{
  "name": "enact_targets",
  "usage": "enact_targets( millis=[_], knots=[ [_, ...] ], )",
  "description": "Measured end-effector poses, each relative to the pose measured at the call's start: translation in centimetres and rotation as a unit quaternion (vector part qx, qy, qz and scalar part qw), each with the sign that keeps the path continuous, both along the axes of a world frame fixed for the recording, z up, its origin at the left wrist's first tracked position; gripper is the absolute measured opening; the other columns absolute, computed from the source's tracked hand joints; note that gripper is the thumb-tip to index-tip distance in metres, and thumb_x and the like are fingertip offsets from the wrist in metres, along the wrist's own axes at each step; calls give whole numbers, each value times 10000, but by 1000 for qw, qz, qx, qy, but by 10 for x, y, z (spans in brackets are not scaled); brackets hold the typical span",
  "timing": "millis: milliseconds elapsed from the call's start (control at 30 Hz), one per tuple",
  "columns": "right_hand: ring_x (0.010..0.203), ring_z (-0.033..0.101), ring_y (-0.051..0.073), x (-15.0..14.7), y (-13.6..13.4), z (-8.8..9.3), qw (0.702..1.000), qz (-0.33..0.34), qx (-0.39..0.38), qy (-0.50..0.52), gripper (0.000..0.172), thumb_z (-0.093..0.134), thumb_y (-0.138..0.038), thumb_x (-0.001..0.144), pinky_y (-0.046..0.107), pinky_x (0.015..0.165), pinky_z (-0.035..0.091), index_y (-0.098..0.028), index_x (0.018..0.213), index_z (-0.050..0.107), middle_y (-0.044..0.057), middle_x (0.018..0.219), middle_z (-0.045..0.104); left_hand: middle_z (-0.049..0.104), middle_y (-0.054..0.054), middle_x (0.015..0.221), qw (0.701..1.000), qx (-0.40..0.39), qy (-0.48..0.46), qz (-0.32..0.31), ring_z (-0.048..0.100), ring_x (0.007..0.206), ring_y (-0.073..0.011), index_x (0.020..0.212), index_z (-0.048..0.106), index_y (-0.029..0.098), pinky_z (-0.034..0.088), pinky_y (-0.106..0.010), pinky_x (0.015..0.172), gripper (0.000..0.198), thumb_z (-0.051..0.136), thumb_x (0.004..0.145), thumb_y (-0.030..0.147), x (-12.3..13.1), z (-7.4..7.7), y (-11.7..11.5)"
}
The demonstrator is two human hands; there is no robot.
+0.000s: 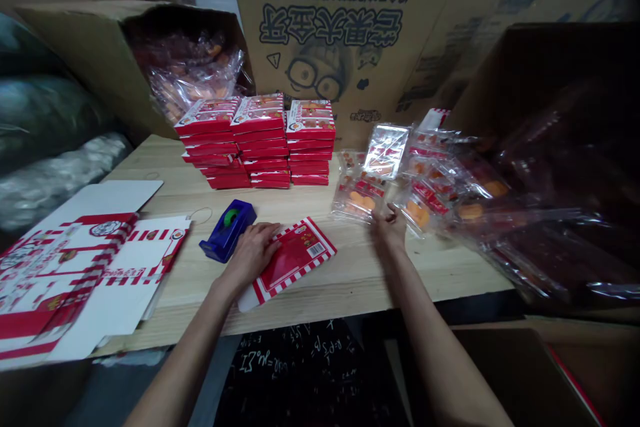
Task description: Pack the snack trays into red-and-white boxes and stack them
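Note:
My left hand point(255, 250) is closed on the left end of a red-and-white striped cardboard box point(300, 253), which lies at a slant on the table with its barcode side up. Just left of that hand stands a blue tape dispenser point(227, 230) with a green core. My right hand point(391, 227) is at the near edge of a heap of clear plastic packets. Its fingers curl at the right edge of a packet point(357, 201) with orange pieces inside; the fingertips are partly hidden. Another orange-filled packet point(417, 213) lies right beside this hand.
Stacked red boxes point(260, 147) stand at the back of the wooden table point(350, 280). Flat printed cartons point(90, 267) lie at left. An open carton point(95, 60) of wrapped packets is behind. More clear packets point(530, 240) spill over the right side, by a dark open box.

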State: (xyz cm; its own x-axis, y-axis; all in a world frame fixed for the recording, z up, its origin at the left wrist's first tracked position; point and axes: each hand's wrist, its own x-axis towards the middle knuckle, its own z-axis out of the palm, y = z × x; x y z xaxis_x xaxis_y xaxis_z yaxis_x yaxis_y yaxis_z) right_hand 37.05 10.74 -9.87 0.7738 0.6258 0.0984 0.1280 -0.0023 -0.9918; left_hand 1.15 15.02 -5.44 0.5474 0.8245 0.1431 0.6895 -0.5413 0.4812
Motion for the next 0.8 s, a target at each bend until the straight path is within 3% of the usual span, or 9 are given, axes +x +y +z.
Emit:
enact_targets(
  millis=[133, 233, 333, 433, 500, 567, 667, 733, 800],
  knots=[
    [506, 441, 112, 7, 10, 7, 994, 8, 36, 103, 518, 788, -368, 612, 252, 502, 392, -168, 1075, 669, -96, 585, 497, 621, -145, 1404, 999, 5, -42, 11, 567, 1295, -305, 1349, 643, 193, 437, -515, 1120, 392, 518, 1014, 354, -6, -2, -21],
    [529, 479, 112, 12, -7, 28, 984, 62, 64, 156, 399, 815, -315, 592, 257, 507, 445, -203, 958, 699, -55, 651, 589, 580, -143, 1452, 995, 17, -89, 38, 517, 1373, -308, 1367, 614, 206, 394, -541, 1168, 395, 556, 1002, 344, -10, 4, -36],
    [656, 599, 145, 8, -43, 56, 970, 126, 86, 187, 360, 814, -315, 645, 299, 620, 559, -226, 985, 742, 17, 830, 706, 482, -138, 1564, 985, 10, -163, 56, 435, 1464, -305, 1504, 463, 249, 351, -542, 1211, 567, 628, 972, 352, -3, 15, -51],
    [937, 702, 213, -9, -85, 80, 954, 187, 101, 211, 381, 757, -361, 769, 374, 841, 608, -279, 1141, 759, 66, 1053, 767, 323, -142, 1675, 962, -48, -258, 71, 357, 1518, -328, 1605, 270, 300, 356, -548, 1211, 862, 747, 893, 393, 18, 25, -65],
    [1045, 719, 241, -27, -113, 90, 945, 221, 92, 223, 420, 702, -414, 841, 418, 933, 601, -313, 1248, 734, 73, 1144, 776, 246, -156, 1706, 938, -101, -323, 72, 324, 1534, -347, 1630, 180, 319, 347, -548, 1219, 1070, 846, 796, 400, 32, 30, -71],
    [1051, 744, 265, -47, -139, 91, 935, 265, 54, 229, 473, 645, -476, 897, 463, 951, 605, -332, 1346, 685, 81, 1194, 775, 292, -163, 1685, 913, -143, -378, 58, 355, 1518, -341, 1628, 181, 319, 340, -539, 1225, 1143, 893, 736, 375, 40, 35, -76],
    [1027, 772, 303, -76, -168, 83, 905, 343, -20, 252, 504, 590, -511, 943, 505, 905, 627, -319, 1406, 644, 104, 1191, 784, 594, -147, 1457, 874, -185, -448, 18, 532, 1386, -314, 1479, 495, 242, 401, -509, 1192, 829, 860, 750, 390, 26, 46, -86],
    [1031, 777, 326, -94, -178, 75, 883, 386, -59, 261, 502, 576, -505, 965, 524, 865, 638, -302, 1421, 629, 120, 1178, 788, 738, -132, 1217, 856, -234, -460, -13, 638, 1254, -314, 1207, 710, 187, 478, -489, 1130, 509, 826, 770, 421, -1, 52, -100],
    [1072, 766, 343, -109, -177, 70, 867, 427, -62, 250, 498, 574, -516, 973, 538, 863, 636, -293, 1415, 631, 139, 1224, 771, 797, -119, 1028, 858, -288, -425, 10, 722, 1083, -314, 964, 789, 176, 568, -471, 1013, 314, 830, 761, 412, -32, 54, -122]
  ],
)
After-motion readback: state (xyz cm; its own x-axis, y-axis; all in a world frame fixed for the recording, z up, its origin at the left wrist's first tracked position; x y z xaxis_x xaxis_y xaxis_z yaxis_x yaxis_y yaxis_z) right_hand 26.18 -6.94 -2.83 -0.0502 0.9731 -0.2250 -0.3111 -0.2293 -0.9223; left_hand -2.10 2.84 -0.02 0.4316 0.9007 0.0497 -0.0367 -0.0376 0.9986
